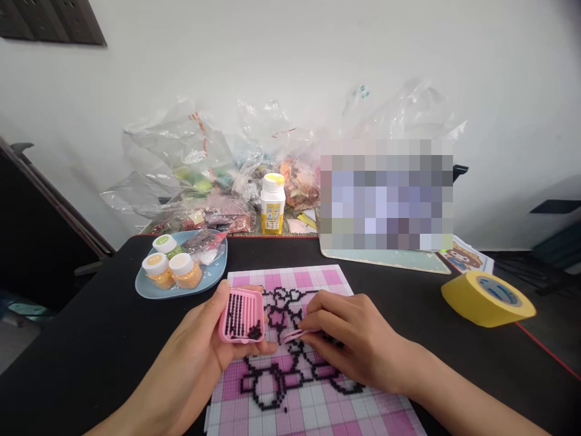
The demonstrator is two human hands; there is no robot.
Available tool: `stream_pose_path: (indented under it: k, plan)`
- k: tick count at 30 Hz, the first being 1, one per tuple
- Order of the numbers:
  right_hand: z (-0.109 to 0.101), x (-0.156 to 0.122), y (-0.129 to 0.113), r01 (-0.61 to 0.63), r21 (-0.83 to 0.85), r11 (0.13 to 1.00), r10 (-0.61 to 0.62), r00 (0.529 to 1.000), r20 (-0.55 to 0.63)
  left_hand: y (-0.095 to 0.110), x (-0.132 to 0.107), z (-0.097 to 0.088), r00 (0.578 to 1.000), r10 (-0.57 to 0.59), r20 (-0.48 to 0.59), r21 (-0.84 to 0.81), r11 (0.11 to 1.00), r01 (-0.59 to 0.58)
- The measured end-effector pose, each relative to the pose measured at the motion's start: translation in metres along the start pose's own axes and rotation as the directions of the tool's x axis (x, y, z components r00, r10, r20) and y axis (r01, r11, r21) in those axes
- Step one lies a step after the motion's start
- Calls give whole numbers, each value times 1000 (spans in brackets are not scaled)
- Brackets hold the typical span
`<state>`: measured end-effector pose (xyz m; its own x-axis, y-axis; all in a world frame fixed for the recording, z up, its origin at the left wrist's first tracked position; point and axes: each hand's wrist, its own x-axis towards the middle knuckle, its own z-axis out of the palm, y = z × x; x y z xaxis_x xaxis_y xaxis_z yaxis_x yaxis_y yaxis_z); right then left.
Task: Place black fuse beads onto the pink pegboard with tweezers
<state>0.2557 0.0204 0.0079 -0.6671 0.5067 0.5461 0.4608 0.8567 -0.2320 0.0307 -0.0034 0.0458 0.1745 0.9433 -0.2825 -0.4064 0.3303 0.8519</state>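
My left hand (213, 330) is closed around a small pink ridged tray (247, 306), tilted toward me. Black beads (236, 315) lie in rows along its grooves, with a loose clump in the lower right corner. Between thumb and fingers of my right hand (351, 333) are pink tweezers (297, 334), their tips pointing left toward the tray. Whether a bead sits in the tips is too small to tell. Both hands are above a pink and white checked pegboard (318, 399), where black beads form an outline pattern (265, 390). My right hand hides part of that pattern.
A blue plate (149, 289) at the left bears several bead jars (186, 271) and a bag of dark beads (200, 242). Behind stand a white and yellow bottle (273, 206) and plastic bags (181, 151). At the right lies a yellow tape roll (472, 300) on the black tabletop (104, 345).
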Motion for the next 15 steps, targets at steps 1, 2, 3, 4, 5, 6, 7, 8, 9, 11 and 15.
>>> stream_pose_path:
  k: [1, 2, 3, 4, 5, 6, 7, 8, 9, 11, 15]
  plan:
    - [0, 0, 0, 5, -9, 1000, -5, 1000, -2, 0, 0, 0, 1000, -6, 4, 0, 1000, 6]
    - [0, 0, 0, 11, -20, 1000, -11, 1000, -5, 0, 0, 1, 1000, -11, 14, -1, 1000, 11]
    - [0, 1, 0, 16, -29, 999, -16, 1000, -7, 0, 0, 1, 1000, -17, 23, -3, 1000, 17]
    - [0, 1, 0, 20, -36, 999, -20, 1000, -10, 0, 0, 1, 999, -24, 32, -3, 1000, 24]
    - [0, 1, -1, 23, -41, 999, -24, 1000, -13, 0, 0, 1, 999, -31, 38, -1, 1000, 31]
    - [0, 1, -1, 26, -45, 999, -27, 1000, -16, 0, 0, 1, 998, -35, 45, 1, 999, 35]
    - [0, 1, -1, 30, -48, 998, -31, 999, -19, 1, 0, 1, 998, -37, 45, 3, 999, 37]
    - [0, 1, -2, 33, -48, 998, -33, 999, -19, 1, -1, 1, 998, -37, 42, 4, 999, 37]
    - [-1, 1, -2, 34, -48, 998, -35, 999, -18, 1, -1, 1, 999, -39, 38, 6, 999, 38]
    - [-1, 1, -2, 36, -48, 998, -37, 999, -18, 2, -2, 1, 999, -38, 32, 7, 999, 37]
    - [-1, 2, -1, 38, -47, 998, -39, 999, -18, 1, -3, 2, 999, -35, 38, 12, 999, 35]
